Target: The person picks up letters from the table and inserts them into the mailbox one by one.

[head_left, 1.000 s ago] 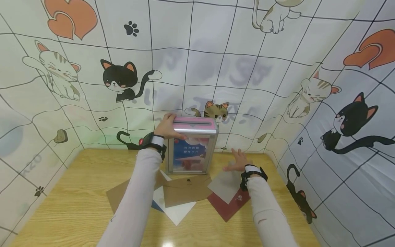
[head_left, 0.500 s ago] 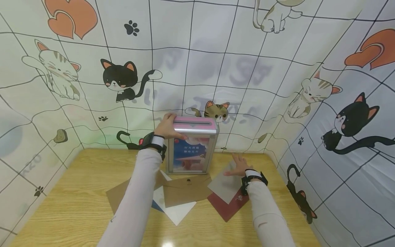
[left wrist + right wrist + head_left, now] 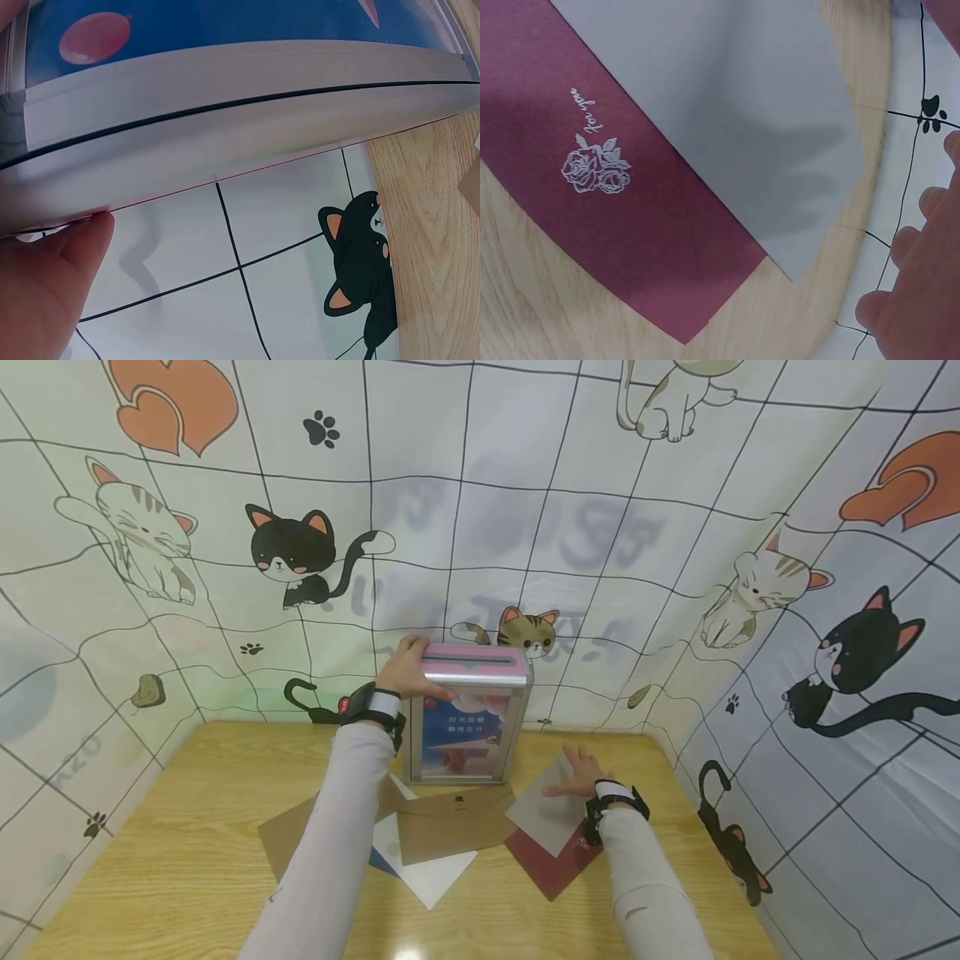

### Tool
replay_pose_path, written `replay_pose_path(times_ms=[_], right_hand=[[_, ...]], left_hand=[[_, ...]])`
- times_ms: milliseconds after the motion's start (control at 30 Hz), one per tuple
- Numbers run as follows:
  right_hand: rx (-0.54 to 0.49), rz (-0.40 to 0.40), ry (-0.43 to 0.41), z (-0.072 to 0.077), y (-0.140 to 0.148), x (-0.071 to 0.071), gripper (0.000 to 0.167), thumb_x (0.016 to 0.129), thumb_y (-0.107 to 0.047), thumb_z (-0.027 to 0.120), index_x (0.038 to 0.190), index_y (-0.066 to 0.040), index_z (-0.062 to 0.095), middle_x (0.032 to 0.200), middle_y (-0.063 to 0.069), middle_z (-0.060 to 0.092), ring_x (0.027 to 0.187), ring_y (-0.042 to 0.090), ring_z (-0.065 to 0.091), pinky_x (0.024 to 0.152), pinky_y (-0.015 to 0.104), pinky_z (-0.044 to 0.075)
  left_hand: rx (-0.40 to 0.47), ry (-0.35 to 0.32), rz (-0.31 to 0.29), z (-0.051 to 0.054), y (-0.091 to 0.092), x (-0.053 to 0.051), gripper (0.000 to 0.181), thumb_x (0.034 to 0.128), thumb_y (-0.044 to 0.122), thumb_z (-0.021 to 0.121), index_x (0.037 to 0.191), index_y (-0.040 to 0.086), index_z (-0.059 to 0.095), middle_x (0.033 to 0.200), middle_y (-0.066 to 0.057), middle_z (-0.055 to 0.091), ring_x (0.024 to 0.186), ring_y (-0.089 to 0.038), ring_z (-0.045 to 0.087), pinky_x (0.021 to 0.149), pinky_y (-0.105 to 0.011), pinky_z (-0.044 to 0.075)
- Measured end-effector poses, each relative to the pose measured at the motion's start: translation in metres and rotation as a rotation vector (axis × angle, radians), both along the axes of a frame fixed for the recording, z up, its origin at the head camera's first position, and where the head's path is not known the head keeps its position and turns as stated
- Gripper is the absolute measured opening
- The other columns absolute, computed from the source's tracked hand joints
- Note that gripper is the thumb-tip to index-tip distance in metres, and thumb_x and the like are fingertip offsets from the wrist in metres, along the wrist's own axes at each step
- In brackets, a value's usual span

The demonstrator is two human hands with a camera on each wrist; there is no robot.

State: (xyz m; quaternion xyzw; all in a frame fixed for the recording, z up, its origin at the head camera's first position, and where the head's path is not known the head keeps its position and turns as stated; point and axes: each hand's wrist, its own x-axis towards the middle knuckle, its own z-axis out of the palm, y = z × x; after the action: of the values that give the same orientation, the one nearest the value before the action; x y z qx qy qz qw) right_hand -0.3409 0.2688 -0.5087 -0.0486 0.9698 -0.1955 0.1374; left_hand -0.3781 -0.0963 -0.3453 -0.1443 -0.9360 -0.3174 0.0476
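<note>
A box [image 3: 465, 735] with a pink slotted top and silver frame stands upright at the back of the table. My left hand [image 3: 407, 672] grips its top left corner, thumb on the front; the left wrist view shows fingers [image 3: 86, 247] at the box's edge [image 3: 225, 142]. To the right, my right hand [image 3: 581, 772] is spread above a grey envelope [image 3: 551, 810], which overlaps a red envelope [image 3: 551, 868]. In the right wrist view, the right hand [image 3: 919, 262] holds nothing and casts a shadow on the grey envelope [image 3: 757, 127].
In front of the box lies a brown envelope [image 3: 453, 827] over a white one [image 3: 431, 877]. Another brown envelope [image 3: 288, 831] is partly behind the left sleeve, and a blue corner [image 3: 382, 862] shows beside it. Cat-printed cloth [image 3: 420, 552] rises behind the table [image 3: 165, 843].
My right hand has shifted slightly above the grey envelope, first toward its upper part and then a little back down. The left hand and box have not moved.
</note>
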Motion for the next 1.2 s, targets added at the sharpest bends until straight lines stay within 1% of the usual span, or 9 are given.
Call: replay_pose_path(times_ms=[67,133,167,200,300,500,700,933,1200], right_hand=[[-0.001,0.000,0.004,-0.002,0.000,0.001,0.122,0.055,-0.074,0.064,0.146,-0.011,0.011,0.148,0.027,0.002,0.133,0.048,0.003,0.092,0.075,0.009],[-0.002,0.002,0.008,-0.004,0.001,0.002,0.122,0.055,-0.074,0.064,0.146,-0.011,0.012,0.148,0.027,0.004,0.132,0.049,0.004,0.091,0.076,0.011],[0.001,0.005,0.008,-0.006,0.001,0.003,0.122,0.056,-0.074,0.064,0.146,-0.011,0.012,0.148,0.027,0.004,0.132,0.049,0.005,0.091,0.076,0.012],[0.008,0.009,0.008,-0.007,0.001,0.004,0.122,0.056,-0.074,0.063,0.146,-0.011,0.012,0.148,0.027,0.004,0.132,0.049,0.005,0.091,0.076,0.013],[0.018,0.011,0.006,-0.009,0.001,0.007,0.121,0.057,-0.074,0.063,0.146,-0.010,0.012,0.147,0.028,0.004,0.132,0.050,0.006,0.091,0.075,0.014],[0.001,-0.010,-0.007,-0.011,-0.002,0.013,0.122,0.056,-0.073,0.064,0.145,-0.007,0.014,0.146,0.030,0.005,0.131,0.050,0.006,0.093,0.075,0.011],[0.051,-0.011,-0.016,-0.021,0.001,0.008,0.121,0.057,-0.077,0.060,0.146,-0.011,0.011,0.148,0.027,0.003,0.133,0.048,0.005,0.095,0.072,0.010],[-0.005,-0.018,-0.003,-0.024,0.003,0.009,0.123,0.053,-0.074,0.065,0.145,-0.007,0.017,0.146,0.030,0.006,0.131,0.051,0.006,0.095,0.073,0.007],[0.014,-0.022,0.007,-0.041,0.010,0.005,0.122,0.053,-0.073,0.067,0.145,-0.009,0.019,0.147,0.029,0.006,0.131,0.051,0.005,0.096,0.073,0.006]], left_hand=[[-0.004,0.001,-0.001,0.000,0.000,0.000,0.125,0.0427,0.060,0.081,0.142,0.006,0.026,0.145,-0.019,0.020,0.124,-0.038,0.035,0.100,-0.048,0.035],[-0.002,0.009,-0.001,0.000,0.001,0.001,0.122,0.0458,0.055,0.082,0.142,0.006,0.026,0.145,-0.018,0.019,0.124,-0.038,0.035,0.100,-0.047,0.035],[-0.001,-0.009,-0.001,0.002,0.001,0.002,0.119,0.0482,0.050,0.083,0.142,0.005,0.025,0.146,-0.018,0.018,0.126,-0.037,0.033,0.102,-0.046,0.033],[-0.004,-0.007,-0.001,0.002,0.001,0.003,0.117,0.0504,0.047,0.083,0.142,0.005,0.024,0.146,-0.018,0.017,0.126,-0.037,0.033,0.102,-0.046,0.033],[-0.023,-0.002,-0.001,0.003,0.002,0.005,0.114,0.0533,0.045,0.082,0.143,0.005,0.023,0.147,-0.018,0.016,0.127,-0.037,0.033,0.102,-0.045,0.033],[-0.029,-0.001,0.003,0.003,0.002,0.006,0.116,0.0521,0.046,0.083,0.143,0.005,0.024,0.147,-0.017,0.016,0.126,-0.036,0.034,0.102,-0.044,0.034],[-0.018,-0.002,0.002,0.002,0.001,0.004,0.116,0.0519,0.046,0.083,0.143,0.005,0.023,0.147,-0.018,0.016,0.126,-0.036,0.033,0.102,-0.045,0.034],[-0.011,-0.004,0.004,0.001,0.001,0.003,0.116,0.0517,0.046,0.083,0.143,0.006,0.024,0.146,-0.018,0.016,0.124,-0.035,0.035,0.101,-0.045,0.035],[-0.020,0.003,-0.003,0.002,0.001,0.005,0.114,0.0533,0.045,0.082,0.142,0.004,0.024,0.147,-0.018,0.015,0.126,-0.036,0.034,0.101,-0.045,0.035]])
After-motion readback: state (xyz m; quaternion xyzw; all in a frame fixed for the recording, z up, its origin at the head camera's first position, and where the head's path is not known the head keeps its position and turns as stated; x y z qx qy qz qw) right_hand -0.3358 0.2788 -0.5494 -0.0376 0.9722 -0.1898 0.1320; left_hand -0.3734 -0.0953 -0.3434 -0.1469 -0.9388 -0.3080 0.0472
